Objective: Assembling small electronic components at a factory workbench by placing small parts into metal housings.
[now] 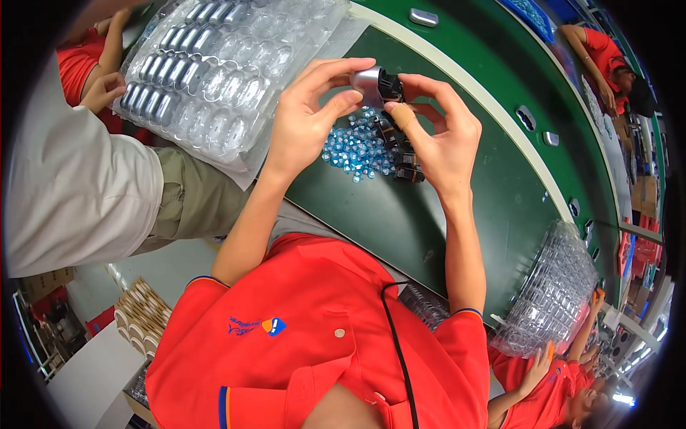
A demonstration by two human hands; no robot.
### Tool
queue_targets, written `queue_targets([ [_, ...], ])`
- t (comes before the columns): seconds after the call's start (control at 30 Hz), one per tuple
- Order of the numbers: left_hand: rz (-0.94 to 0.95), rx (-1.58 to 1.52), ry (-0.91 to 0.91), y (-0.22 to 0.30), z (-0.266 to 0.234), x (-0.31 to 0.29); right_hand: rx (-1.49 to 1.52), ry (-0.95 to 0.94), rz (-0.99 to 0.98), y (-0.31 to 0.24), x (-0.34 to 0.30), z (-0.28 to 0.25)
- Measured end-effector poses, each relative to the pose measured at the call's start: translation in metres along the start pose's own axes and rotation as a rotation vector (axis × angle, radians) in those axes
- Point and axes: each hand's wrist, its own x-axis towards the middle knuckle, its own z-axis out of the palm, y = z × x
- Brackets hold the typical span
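Up over the green work table (343,214), my left hand (304,114) pinches a rounded silver casing (366,86) between thumb and fingers. My right hand (443,139) grips a small black plastic part (390,86) at the casing's right-hand open end. The two pieces touch; how deep the black part sits inside cannot be made out. Below the hands lies a heap of small blue-and-clear pieces (351,151). Several more black parts (407,168) rest at the heap's right side, partly behind my right hand.
At the left is a clear blister tray (243,89) with rows of silver casings (168,71). A green conveyor (493,79) curves past the table, carrying scattered casings (525,118). Stacked clear trays (547,293) stand at right. A person in grey (86,186) is close on my left; others work around.
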Motion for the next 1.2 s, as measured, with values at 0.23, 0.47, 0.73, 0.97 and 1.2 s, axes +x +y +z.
queue_targets([
  [0.23,-0.015,-0.025,-0.014,0.003,0.005,0.0,0.004,0.028,-0.022,0.001,-0.004,0.001],
  [0.47,-0.059,-0.036,-0.017,0.003,0.001,-0.001,-0.1,0.113,-0.072,-0.001,-0.012,0.013],
  [0.73,-0.035,-0.033,-0.09,0.009,-0.019,-0.012,0.567,-0.116,0.297,0.012,-0.009,0.019],
  [0.97,0.022,0.085,-0.193,0.031,-0.027,-0.025,0.941,-0.378,0.424,-0.014,-0.023,0.031],
  [1.2,0.225,0.393,-0.172,0.043,-0.052,-0.023,0.345,-0.223,0.268,-0.005,-0.012,0.025],
])
